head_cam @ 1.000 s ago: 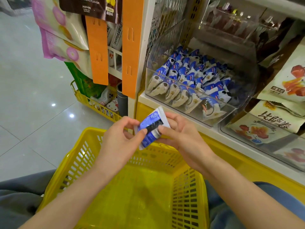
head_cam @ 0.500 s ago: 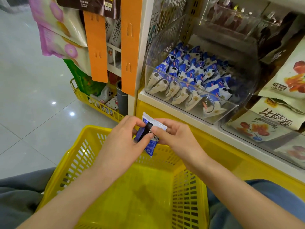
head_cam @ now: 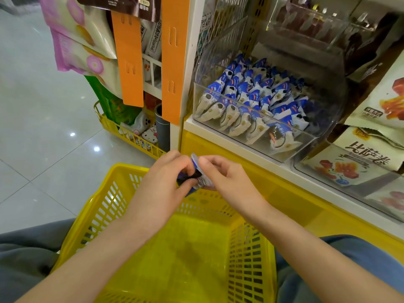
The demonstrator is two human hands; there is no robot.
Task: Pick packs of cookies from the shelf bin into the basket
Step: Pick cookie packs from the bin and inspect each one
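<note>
A small blue and white cookie pack (head_cam: 195, 176) is pinched between both hands just above the far rim of the yellow basket (head_cam: 251, 254). My left hand (head_cam: 164, 184) grips its left side and my right hand (head_cam: 225, 178) holds its right side. Most of the pack is hidden by my fingers. The basket sits on my lap and its floor shows nothing in it. A clear shelf bin (head_cam: 325, 119) up to the right holds several more blue and white cookie packs (head_cam: 251, 101).
Snack bags (head_cam: 371, 156) fill the shelf to the right of the bin. Orange hanging strips (head_cam: 175, 62) and pink snack bags (head_cam: 76, 40) hang at upper left. A low yellow wire rack (head_cam: 131, 136) with small goods stands on the tiled floor (head_cam: 39, 127).
Both hands have lowered the pack toward the basket's far rim and turned it more edge-on. My fingers now cover more of it.
</note>
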